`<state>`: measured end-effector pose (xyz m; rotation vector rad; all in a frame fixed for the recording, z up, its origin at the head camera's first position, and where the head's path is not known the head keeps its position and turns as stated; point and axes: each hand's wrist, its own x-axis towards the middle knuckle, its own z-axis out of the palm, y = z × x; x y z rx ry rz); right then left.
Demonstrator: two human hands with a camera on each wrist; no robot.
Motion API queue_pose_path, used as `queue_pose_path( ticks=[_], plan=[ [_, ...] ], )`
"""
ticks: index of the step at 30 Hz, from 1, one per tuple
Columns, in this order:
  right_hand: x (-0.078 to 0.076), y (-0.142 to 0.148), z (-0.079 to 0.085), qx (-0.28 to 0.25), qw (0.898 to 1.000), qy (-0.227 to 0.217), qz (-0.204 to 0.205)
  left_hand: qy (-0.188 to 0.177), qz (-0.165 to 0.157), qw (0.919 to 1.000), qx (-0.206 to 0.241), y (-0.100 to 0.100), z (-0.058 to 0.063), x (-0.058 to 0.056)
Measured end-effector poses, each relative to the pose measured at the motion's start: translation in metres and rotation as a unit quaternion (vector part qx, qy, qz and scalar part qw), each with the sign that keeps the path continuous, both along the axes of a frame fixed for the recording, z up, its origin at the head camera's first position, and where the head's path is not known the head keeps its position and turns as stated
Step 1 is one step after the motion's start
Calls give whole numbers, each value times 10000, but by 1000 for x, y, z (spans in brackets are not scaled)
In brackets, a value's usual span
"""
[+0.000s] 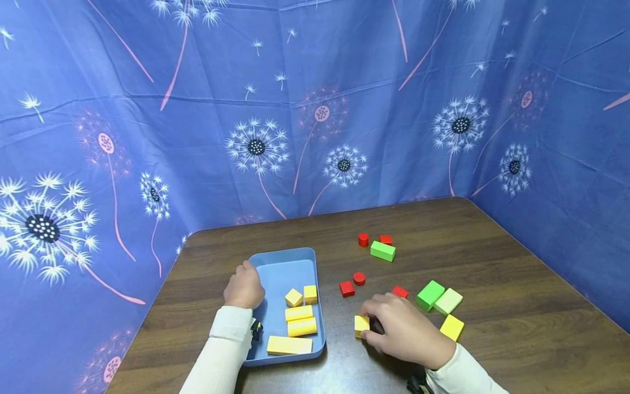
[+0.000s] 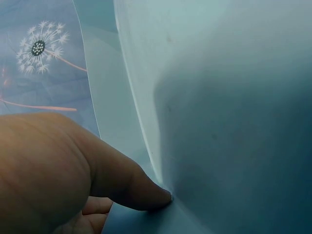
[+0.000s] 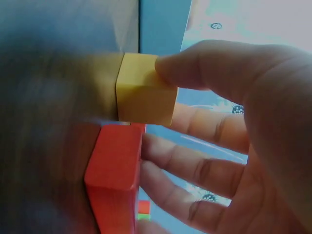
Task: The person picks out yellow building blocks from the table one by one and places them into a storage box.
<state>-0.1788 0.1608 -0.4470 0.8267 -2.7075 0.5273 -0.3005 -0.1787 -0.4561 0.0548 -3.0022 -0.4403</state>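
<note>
My left hand [image 1: 244, 287] grips the left wall of a blue plastic tray [image 1: 275, 256]. In the left wrist view its thumb [image 2: 129, 183] presses the inside of the wall, with other fingers partly visible outside. My right hand [image 1: 406, 331] pinches a yellow cube block [image 1: 361, 326] between thumb and forefinger, just right of the tray. In the right wrist view the yellow cube [image 3: 146, 102] appears to be at the tabletop. Beside it, the other fingers are against or very near a red block [image 3: 114, 158]; contact is hard to tell.
Inside the tray lie yellow blocks, including a cylinder [image 1: 302, 326] and a long bar [image 1: 289, 345]. Around the right hand are a red square block [image 1: 346, 289], a red disc [image 1: 359, 278], green blocks [image 1: 430, 295] and a yellow block [image 1: 451, 327]. Farther back lies a green bar [image 1: 383, 251].
</note>
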Motion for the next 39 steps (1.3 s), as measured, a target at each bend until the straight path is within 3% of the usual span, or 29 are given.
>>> queue_pose_path(
  ticks=[11, 23, 39],
  plan=[
    [3, 3, 0, 46, 9998, 22, -184, 22, -31, 10000, -13, -1, 0, 0],
    [4, 5, 4, 300, 9985, -300, -341, 62, -14, 10000, -31, 1, 2, 1],
    [8, 10, 6, 626, 9962, -527, -297, -64, 30, 10000, 12, 1, 3, 1]
  ],
)
